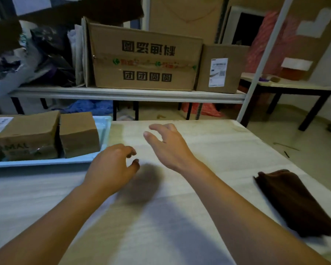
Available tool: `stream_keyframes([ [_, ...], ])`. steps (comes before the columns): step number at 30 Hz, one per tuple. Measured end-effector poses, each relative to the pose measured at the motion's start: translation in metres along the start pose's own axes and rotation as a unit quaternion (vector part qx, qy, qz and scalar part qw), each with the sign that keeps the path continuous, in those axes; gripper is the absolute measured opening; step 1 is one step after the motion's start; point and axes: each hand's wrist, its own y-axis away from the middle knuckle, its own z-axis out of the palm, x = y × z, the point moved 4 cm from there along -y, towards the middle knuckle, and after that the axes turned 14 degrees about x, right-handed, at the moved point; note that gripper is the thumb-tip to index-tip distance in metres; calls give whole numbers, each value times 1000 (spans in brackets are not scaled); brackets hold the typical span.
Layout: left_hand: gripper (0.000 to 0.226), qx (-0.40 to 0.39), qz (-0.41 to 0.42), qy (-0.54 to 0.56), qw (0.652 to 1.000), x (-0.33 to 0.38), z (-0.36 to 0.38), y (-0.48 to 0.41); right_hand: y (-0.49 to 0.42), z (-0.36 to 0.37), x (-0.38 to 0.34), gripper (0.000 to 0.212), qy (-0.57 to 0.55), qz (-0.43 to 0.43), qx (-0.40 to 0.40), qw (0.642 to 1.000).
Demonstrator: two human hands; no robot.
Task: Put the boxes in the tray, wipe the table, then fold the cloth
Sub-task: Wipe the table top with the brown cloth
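Observation:
Two brown cardboard boxes stand side by side in a pale blue tray (46,162) at the table's left: a larger box (29,134) with a label and a smaller box (78,133) to its right. My left hand (113,167) hovers just right of the tray's near corner, fingers loosely curled and holding nothing. My right hand (168,144) floats over the middle of the table, fingers spread and empty. A dark brown cloth (292,201) lies in a folded strip near the table's right edge, apart from both hands.
The white table (208,188) ends at a far edge just beyond my right hand. Behind it a shelf (122,93) carries two big cartons (145,58) and bags. A white post (260,60) rises at the table's far right corner. Another table (294,87) stands to the right.

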Motion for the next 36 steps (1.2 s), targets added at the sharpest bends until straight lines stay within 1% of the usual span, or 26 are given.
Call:
stream_keyframes([
  [3, 36, -25, 14, 46, 999, 42, 29, 2, 21, -64, 47, 53, 32, 42, 11, 999],
  [6, 38, -68, 36, 89, 993, 95, 60, 7, 47, -127, 94, 57, 113, 70, 35, 991],
  [11, 48, -151, 117, 124, 974, 190, 105, 22, 88, -226, 153, 54, 262, 112, 79, 955],
  [13, 50, -173, 141, 131, 966, 220, 118, 28, 102, -250, 169, 57, 293, 125, 72, 945],
  [15, 51, -192, 159, 136, 959, 246, 130, 33, 114, -262, 183, 68, 312, 134, 44, 940],
  [17, 51, -204, 171, 135, 954, 263, 141, 38, 124, -259, 198, 84, 316, 145, 1, 938],
  [19, 52, -214, 179, 126, 952, 269, 149, 42, 134, -245, 211, 92, 297, 167, -37, 939],
  [21, 51, -224, 184, 110, 951, 265, 154, 43, 140, -230, 223, 87, 293, 171, -44, 940],
  [24, 49, -231, 186, 79, 952, 247, 152, 43, 138, -223, 226, 69, 296, 170, -18, 940],
  [27, 44, -211, 163, 62, 962, 220, 143, 38, 134, -216, 215, 61, 272, 175, 13, 946],
  [29, 43, -185, 126, 43, 974, 200, 135, 31, 133, -191, 192, 58, 245, 152, 19, 957],
  [30, 43, -171, 105, 36, 979, 190, 131, 26, 135, -171, 175, 57, 228, 124, 9, 966],
  [33, 42, -132, 41, 38, 990, 166, 116, 14, 148, -106, 115, 58, 181, 19, -55, 982],
  [34, 41, -129, 25, 43, 990, 160, 112, 12, 151, -92, 102, 59, 171, -2, -77, 982],
  [36, 39, -130, 8, 56, 990, 148, 105, 11, 145, -83, 100, 56, 152, -17, -94, 984],
])
